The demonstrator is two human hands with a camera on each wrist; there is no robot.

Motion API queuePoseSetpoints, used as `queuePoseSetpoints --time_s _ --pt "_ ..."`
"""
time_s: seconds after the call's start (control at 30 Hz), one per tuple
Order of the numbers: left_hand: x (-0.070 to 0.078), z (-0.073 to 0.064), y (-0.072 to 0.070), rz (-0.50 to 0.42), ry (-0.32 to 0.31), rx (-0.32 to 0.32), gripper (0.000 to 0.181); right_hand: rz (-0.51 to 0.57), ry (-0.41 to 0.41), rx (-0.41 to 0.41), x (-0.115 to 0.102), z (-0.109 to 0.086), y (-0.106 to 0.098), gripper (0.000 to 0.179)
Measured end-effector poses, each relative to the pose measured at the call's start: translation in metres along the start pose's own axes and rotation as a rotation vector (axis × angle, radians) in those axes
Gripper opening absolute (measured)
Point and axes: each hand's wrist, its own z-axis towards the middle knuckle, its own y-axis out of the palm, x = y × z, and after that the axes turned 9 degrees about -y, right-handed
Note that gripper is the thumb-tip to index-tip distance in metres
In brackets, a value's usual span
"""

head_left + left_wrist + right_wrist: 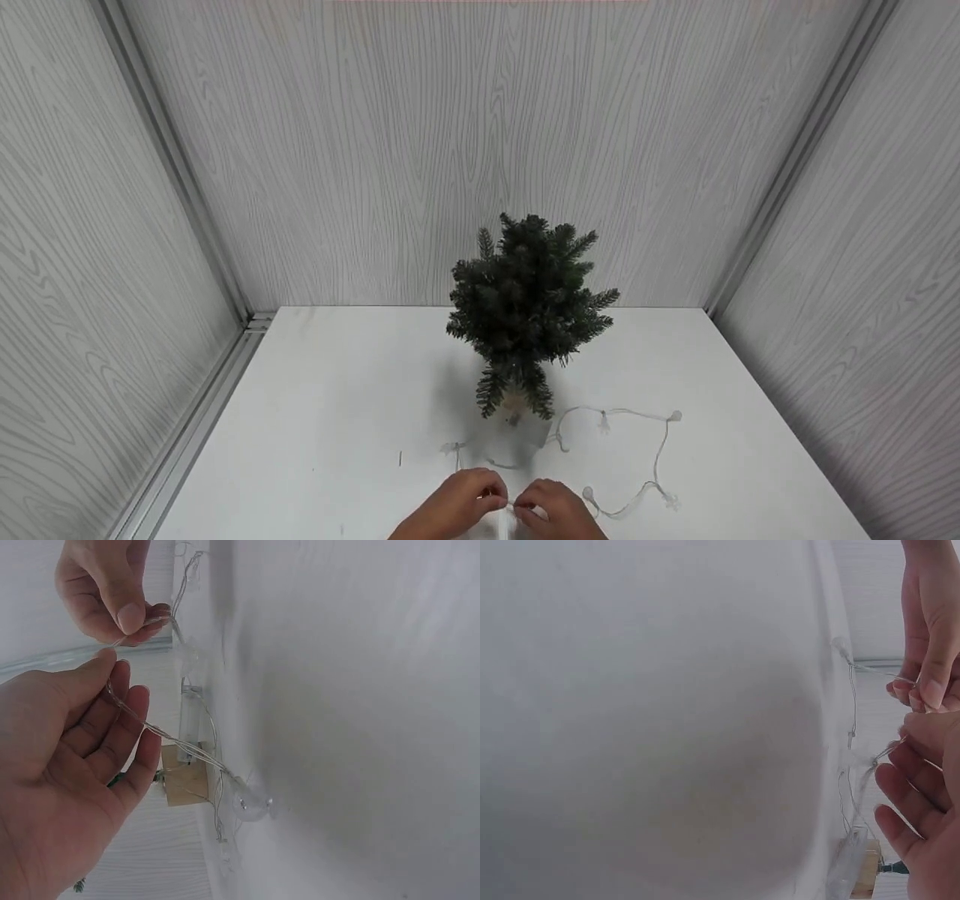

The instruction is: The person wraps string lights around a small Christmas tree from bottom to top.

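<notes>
Near the front of the table, my left hand [461,499] and right hand [555,510] are close together on a string of fairy lights [181,742] with thin clear wire. In the left wrist view, the left thumb and fingertips pinch the wire, and a twisted length hangs from them to a clear bulb [251,804]. My right hand [109,585] pinches the same wire a short way off, between thumb and bent fingers. The right wrist view shows a bulb [840,646] hanging from the left hand [934,637]. Fingers hide part of the wire between the hands.
Beyond the hands stands a small artificial fir tree [525,300] on a wooden block [186,791]. A translucent box [190,716] is near the block. More of the string loops over the white table [337,390] to the right, with a bulb [676,415] at a bend. Grey panels surround the table.
</notes>
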Motion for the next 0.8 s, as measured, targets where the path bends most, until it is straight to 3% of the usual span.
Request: queuePoseSetpoints --time_s 0.1,0.2,0.53,0.63,0.8 --pt "0.0 0.0 -0.002 -0.021 -0.008 0.01 0.01 -0.117 -0.015 0.037 -0.002 0.001 -0.003 0.005" --pt "-0.001 0.001 -0.004 0.002 -0.004 0.026 0.01 -0.161 0.028 0.048 -0.004 0.003 -0.01 0.007" --pt "-0.01 -0.002 -0.013 0.016 0.015 0.08 0.013 -0.114 0.081 0.071 -0.002 0.002 -0.028 0.016" --pt "-0.014 -0.004 -0.014 0.024 0.038 0.102 0.013 -0.132 0.052 0.081 -0.001 0.001 -0.032 0.015" --pt "-0.016 -0.007 -0.016 0.097 0.09 0.185 0.011 -0.294 -0.089 0.1 0.003 0.001 -0.038 0.016"
